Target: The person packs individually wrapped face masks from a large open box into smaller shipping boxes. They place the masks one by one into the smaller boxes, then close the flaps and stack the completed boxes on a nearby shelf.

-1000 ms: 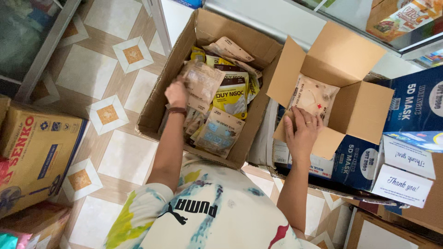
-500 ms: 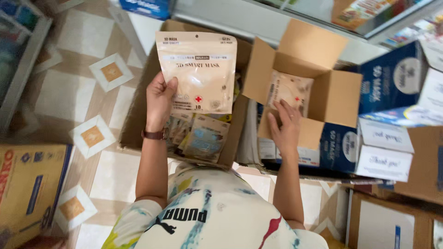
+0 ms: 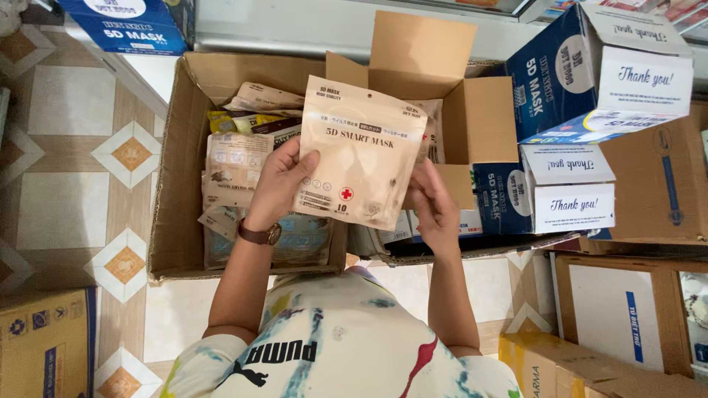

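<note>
My left hand grips the left edge of a flat beige mask pouch, held upright above the open cardboard box of similar packets. The pouch has dark print and a small red cross near the bottom. My right hand pinches its lower right corner.

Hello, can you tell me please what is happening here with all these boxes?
A person is holding a beige pouch of face masks with both hands, the left hand on its left edge and the right hand at its lower right corner. The pouch is raised above two open cardboard boxes. The large box on the left holds many similar pouches. The smaller box on the right has its flaps open. Blue cartons are stacked at the right.
</note>
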